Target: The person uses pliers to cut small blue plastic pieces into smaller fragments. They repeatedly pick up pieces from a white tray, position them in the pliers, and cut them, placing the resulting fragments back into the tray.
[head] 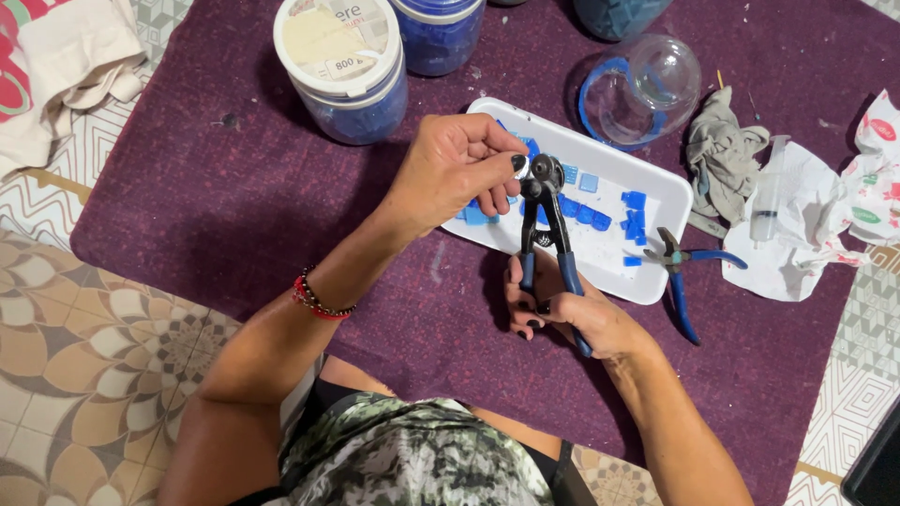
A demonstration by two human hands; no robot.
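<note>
Nippers (pixel 547 220) were squeezed by right hand (pixel 562 309), fingers clamped on handles; small pale piece (pixel 523 166) was pinched by left hand (pixel 455 169) fingers at jaws, best kept over white tray (pixel 656 281).

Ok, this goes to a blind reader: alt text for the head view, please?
The right hand squeezes blue-handled nippers while the left hand feeds a small piece into their head, above a white tray of blue tile bits on a purple cloth.
</note>
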